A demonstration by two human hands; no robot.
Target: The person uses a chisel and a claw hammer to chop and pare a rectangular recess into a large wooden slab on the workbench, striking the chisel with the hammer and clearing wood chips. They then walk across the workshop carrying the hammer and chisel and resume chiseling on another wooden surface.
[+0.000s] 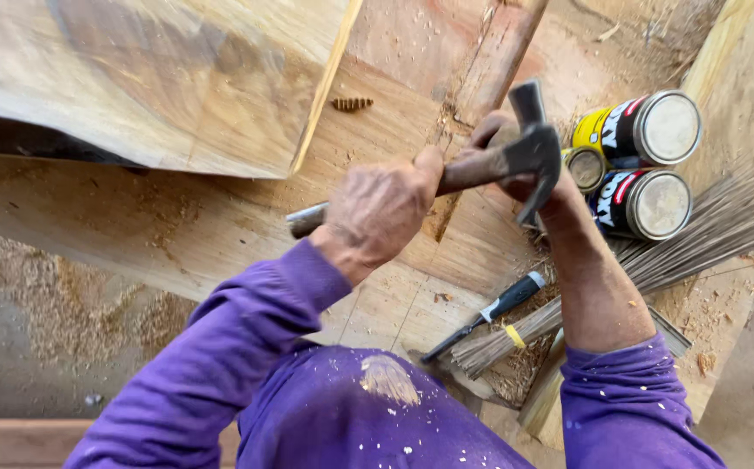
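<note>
- across the sawdust-strewn floor lies the largest thing, a broad wooden plank point(221, 226), with a second thick slab point(151, 78) resting over its upper left part.
- a narrower reddish batten point(490, 61) runs along the plank toward the top of the view; whether it is fixed yet cannot be told.
- a broom of thin sticks point(707, 226), bound with a yellow band, lies at the right, its bristles fanning toward the edge.
- the left hand point(377, 213) has its grip closed around the handle of a claw hammer point(529, 156), whose dark head is raised just over the seam beside the batten.
- the right hand point(503, 143) sits under the hammer head, fingers pinched low at the wood; what they pinch is hidden, so its grip cannot be told.
- three tins point(646, 130) lie on their sides just right of the hands.
- a dark-handled tool point(507, 304) lies near the broom's bound end.
- a small coiled shaving point(352, 103) rests on the plank.
- judging by the lifted hammer, the striking looks underway rather than finished.
</note>
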